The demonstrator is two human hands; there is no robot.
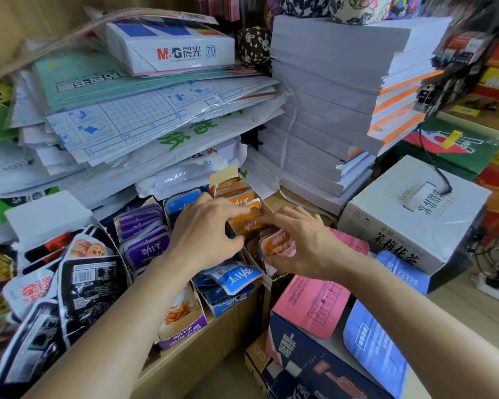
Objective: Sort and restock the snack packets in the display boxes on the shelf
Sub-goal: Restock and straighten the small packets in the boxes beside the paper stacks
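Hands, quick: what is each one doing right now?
Left hand: pinching orange packets between thumb and fingers.
Right hand: fingers curled on a pale orange packet.

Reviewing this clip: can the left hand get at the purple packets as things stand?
Probably yes. The purple packets stand uncovered right beside the left hand, with nothing lying over them. That hand pinches orange packets, so it would likely need to release them first.
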